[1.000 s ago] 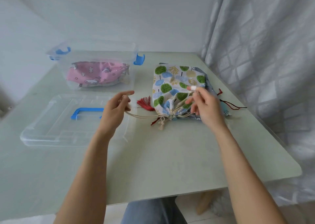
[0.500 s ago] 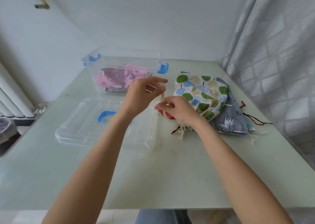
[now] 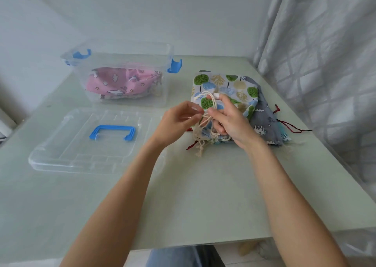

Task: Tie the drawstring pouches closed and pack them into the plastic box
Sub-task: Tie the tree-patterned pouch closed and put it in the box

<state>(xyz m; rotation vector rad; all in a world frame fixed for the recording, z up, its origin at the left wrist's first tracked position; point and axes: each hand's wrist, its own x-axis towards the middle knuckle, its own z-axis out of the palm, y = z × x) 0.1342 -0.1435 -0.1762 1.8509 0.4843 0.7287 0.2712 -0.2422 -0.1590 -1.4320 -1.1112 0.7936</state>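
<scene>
Both hands work at the gathered mouth of the tree-print pouch, which lies toward the counter's far right corner on top of a grey pouch. Left hand pinches the cream cord between thumb and fingertips. Right hand has fingers curled round the same cord, a loop running up over them; one fingertip is taped white. Frayed cord ends hang toward the counter's near edge. Clear plastic box with blue latches stands near the far edge, left of the pouches, a pink pouch inside. Its lid, blue handle up, lies flat just in front of it.
</scene>
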